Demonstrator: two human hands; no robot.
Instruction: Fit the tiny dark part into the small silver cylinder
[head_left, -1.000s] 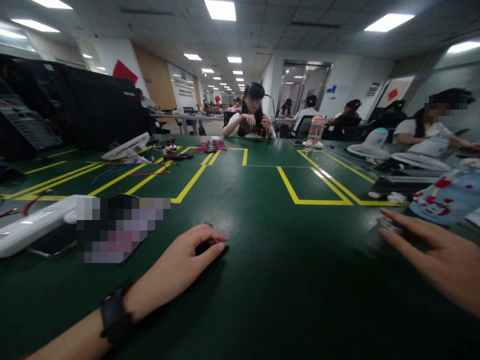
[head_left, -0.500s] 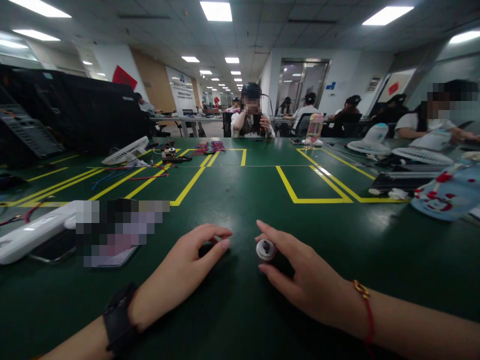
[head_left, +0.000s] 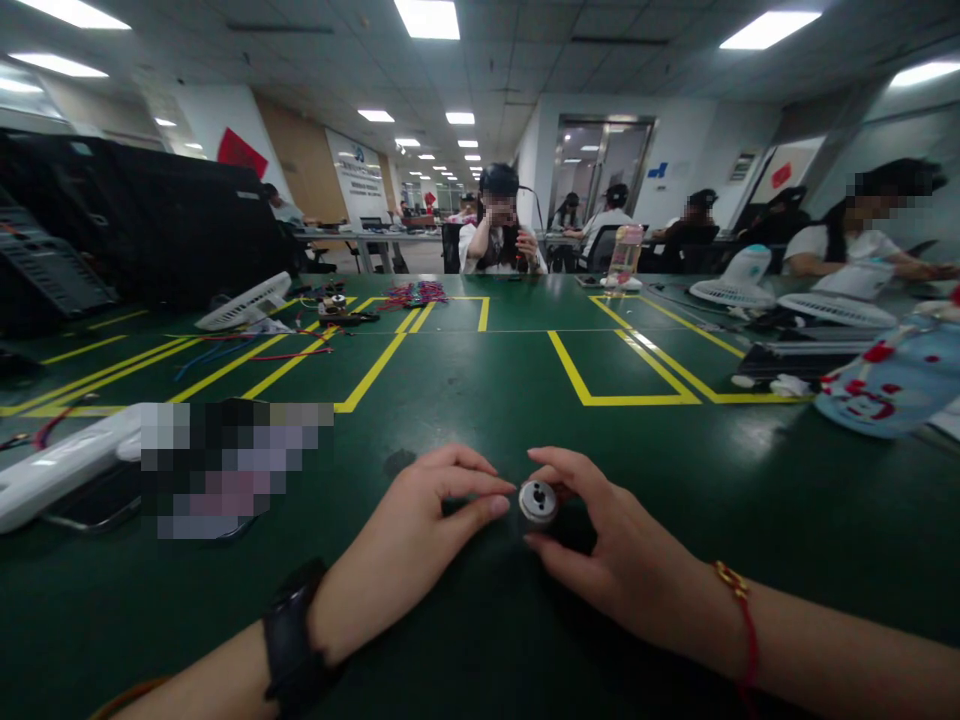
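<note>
A small metal cylinder (head_left: 538,503), which looks like a little motor, is near the middle front of the green table (head_left: 465,400). Its pale round end faces up toward me, with dark holes and a dark centre. My right hand (head_left: 611,535) curls round it from the right, thumb in front and fingers behind. Just left of the cylinder is my left hand (head_left: 431,520), fingers stretched toward it and thumb close below the index finger. Nothing shows between those fingertips, and whether they touch the cylinder I cannot tell.
Left lie a white power strip (head_left: 67,465) and phones, partly blurred out. Farther back are a white fan (head_left: 244,303), loose wires (head_left: 416,294) and yellow tape lines. A blue patterned bag (head_left: 885,375) stands right. A person (head_left: 499,235) sits opposite.
My left hand has moved right, close to the cylinder, uncovering a dark smudge on the table. The cylinder's end shows more plainly in my right hand, which has shifted slightly.
</note>
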